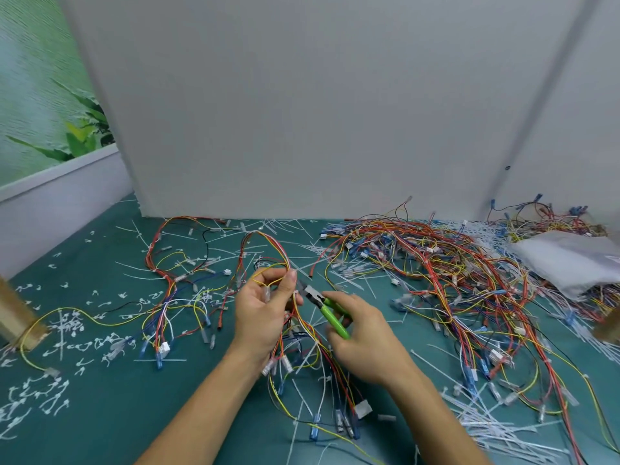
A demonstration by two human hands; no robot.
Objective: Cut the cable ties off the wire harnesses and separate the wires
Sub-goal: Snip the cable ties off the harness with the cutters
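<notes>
my left hand (265, 310) pinches the harness (268, 263), right hand (362, 333) grips the green cutters (330, 312); blades sit close to wires, could nick insulation instead of the tie

The left hand (265, 313) grips a harness (268, 250) of red, yellow and orange wires, its loop rising above the fingers. The right hand (362, 337) holds green-handled cutters (330, 313), whose tip is just beside the left thumb. A second harness (174, 280) lies toward the table's (117, 414) left edge among cut ties (67, 330). A tangled pile (436, 263) fills the far right corner, with a pale bag (567, 260) lying on it.
</notes>
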